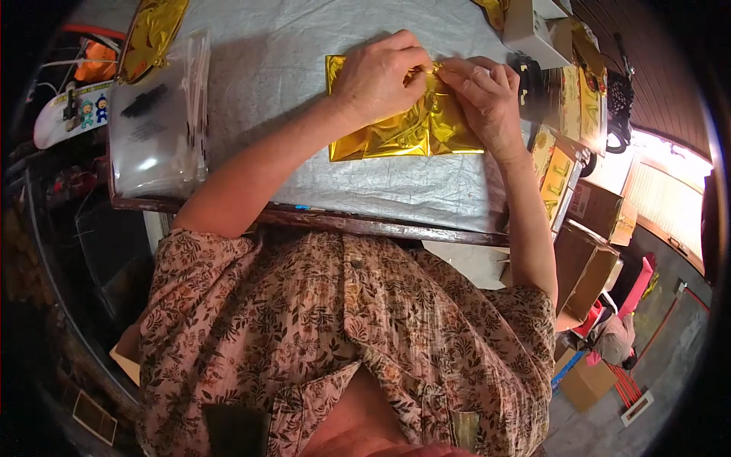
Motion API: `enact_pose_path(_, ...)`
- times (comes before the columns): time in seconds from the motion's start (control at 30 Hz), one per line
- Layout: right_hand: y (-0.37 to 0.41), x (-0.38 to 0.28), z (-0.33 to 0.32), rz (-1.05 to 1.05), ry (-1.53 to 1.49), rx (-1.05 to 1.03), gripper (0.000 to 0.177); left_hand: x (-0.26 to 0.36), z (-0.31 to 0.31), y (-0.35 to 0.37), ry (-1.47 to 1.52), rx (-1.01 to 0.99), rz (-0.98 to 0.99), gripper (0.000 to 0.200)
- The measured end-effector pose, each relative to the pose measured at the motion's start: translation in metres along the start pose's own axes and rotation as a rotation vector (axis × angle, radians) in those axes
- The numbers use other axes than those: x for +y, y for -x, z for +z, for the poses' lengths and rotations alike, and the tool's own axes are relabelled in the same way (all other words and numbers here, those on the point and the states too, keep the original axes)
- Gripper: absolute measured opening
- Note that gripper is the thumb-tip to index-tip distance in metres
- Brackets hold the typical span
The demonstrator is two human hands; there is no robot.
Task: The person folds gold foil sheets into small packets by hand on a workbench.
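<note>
A shiny gold foil bag (388,141) lies flat on a silvery table cover (263,84), its lower edge toward me. My left hand (384,80) reaches across the bag's left half, with thumb and fingers pinched together at the upper middle. From the other side, my right hand (487,95) pinches the foil at nearly the same spot, fingers curled. The fingertips of both hands almost meet there. Exactly what they grip at that point is partly hidden behind the fingers. Creases run through the foil below my hands.
Clear plastic bags (156,156) lie at the table's left, below another gold foil piece (156,38). A white box (537,34), a black object (527,76) and yellow printed boxes (552,171) line the right side. The wooden table edge (365,224) runs before my body.
</note>
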State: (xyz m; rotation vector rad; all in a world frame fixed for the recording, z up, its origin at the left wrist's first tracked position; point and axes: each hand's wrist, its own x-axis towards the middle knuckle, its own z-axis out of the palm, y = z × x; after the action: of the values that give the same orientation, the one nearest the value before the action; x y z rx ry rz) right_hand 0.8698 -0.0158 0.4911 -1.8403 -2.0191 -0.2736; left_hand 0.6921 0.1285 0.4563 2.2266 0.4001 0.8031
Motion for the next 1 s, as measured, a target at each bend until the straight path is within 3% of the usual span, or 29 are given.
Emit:
enact_pose_path(0.23, 0.007, -0.004, -0.006, -0.001, 0.092, -0.041, 0.035, 0.007, -0.003, -0.001, -0.062, 0.036, 0.088, 0.016)
enact_pose_path(0.53, 0.007, -0.004, -0.005, 0.012, 0.089, -0.054, 0.033, 0.017, -0.019, 0.007, -0.248, -0.137, 0.284, 0.024)
enact_pose_path(0.87, 0.005, 0.000, -0.006, -0.042, 0.061, -0.055, 0.030, 0.012, -0.042, 0.005, 0.123, -0.035, 0.141, 0.025)
enact_pose_path(0.93, 0.007, 0.002, -0.004, -0.033, 0.055, -0.055, 0.031, 0.006, -0.049, 0.009, 0.006, 0.060, 0.312, 0.029)
enact_pose_path(1.0, 0.007, 0.001, -0.003, -0.038, 0.040, -0.055, 0.031, 0.005, -0.044, 0.016, -0.081, -0.020, 0.337, 0.032)
